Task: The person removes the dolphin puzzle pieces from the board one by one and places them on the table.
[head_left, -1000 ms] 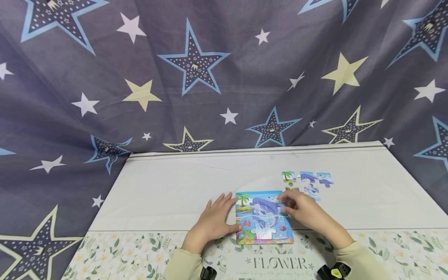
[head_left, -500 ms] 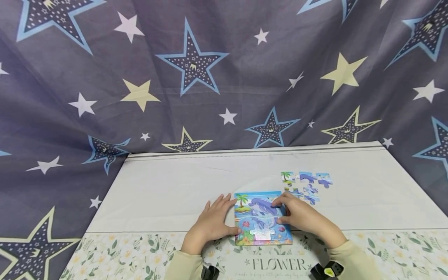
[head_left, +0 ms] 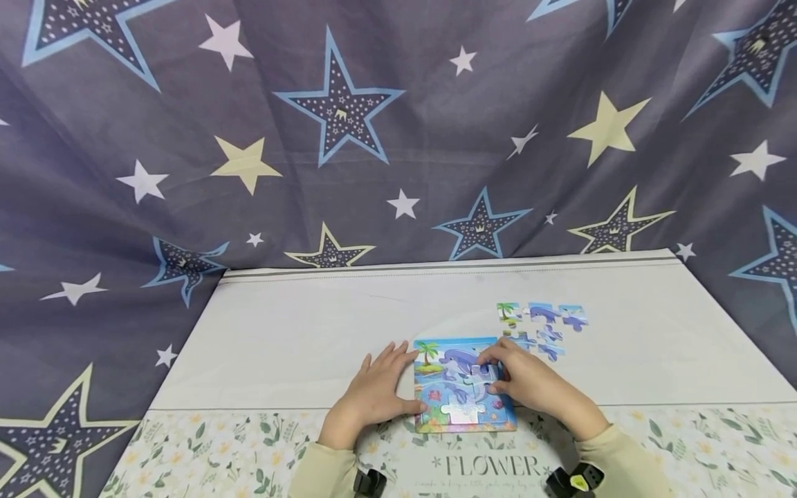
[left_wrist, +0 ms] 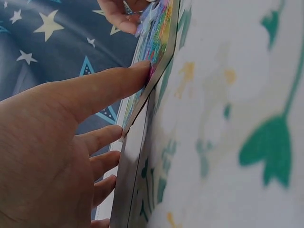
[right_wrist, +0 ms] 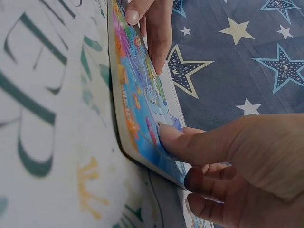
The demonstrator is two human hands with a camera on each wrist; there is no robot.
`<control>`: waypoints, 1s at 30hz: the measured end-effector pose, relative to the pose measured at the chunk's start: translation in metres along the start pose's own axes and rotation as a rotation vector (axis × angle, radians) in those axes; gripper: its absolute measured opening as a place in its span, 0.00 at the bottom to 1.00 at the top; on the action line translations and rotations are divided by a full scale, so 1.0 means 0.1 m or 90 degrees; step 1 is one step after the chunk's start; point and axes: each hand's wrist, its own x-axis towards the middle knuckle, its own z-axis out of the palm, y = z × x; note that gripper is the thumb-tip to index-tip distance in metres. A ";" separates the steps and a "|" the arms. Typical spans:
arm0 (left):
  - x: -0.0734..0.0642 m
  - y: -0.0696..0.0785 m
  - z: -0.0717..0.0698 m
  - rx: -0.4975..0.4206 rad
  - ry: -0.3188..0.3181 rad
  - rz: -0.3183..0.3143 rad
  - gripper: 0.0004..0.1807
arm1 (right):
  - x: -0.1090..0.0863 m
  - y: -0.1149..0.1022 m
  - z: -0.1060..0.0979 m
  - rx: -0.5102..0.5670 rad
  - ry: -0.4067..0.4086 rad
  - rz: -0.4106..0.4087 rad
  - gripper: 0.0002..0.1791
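Note:
A dolphin jigsaw board (head_left: 463, 428) lies at the front of the white surface. My left hand (head_left: 373, 394) is spread at its left side, thumb over the left edge and fingers straight. In the left wrist view the thumb (left_wrist: 118, 78) touches the board's rim. Over the right half of the picture, my right hand (head_left: 529, 377) pinches a jigsaw piece (head_left: 483, 374) between thumb and fingers. From the left wrist, this piece (left_wrist: 146, 20) shows tilted above the board. The right thumb (right_wrist: 178, 140) hides much of it in the right wrist view.
Several loose jigsaw pieces (head_left: 542, 312) lie behind and right of the board, with palm tree and dolphin parts on them. A floral cloth (head_left: 249, 449) lettered FLOWER covers the front strip. Behind the table hangs a dark star-patterned curtain (head_left: 423, 138).
My right hand has moved left from the board's right edge to over the picture, and the piece in its fingers now shows more. My left hand keeps its place at the left edge.

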 end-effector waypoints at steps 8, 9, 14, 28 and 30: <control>0.01 0.00 -0.01 -0.005 -0.005 0.004 0.50 | -0.01 0.06 -0.08 0.042 0.009 -0.037 0.12; 0.01 0.00 -0.02 -0.005 -0.005 0.004 0.50 | -0.01 0.06 -0.09 0.059 0.003 -0.036 0.11; 0.00 0.01 -0.03 -0.012 -0.004 0.002 0.50 | -0.01 0.06 -0.15 0.115 -0.031 -0.032 0.07; 0.02 -0.05 0.02 -0.019 0.005 0.005 0.51 | -0.04 0.07 -0.22 0.099 -0.035 -0.040 0.06; 0.02 -0.04 0.02 -0.021 0.003 0.004 0.51 | -0.05 0.07 -0.23 0.099 -0.027 -0.042 0.06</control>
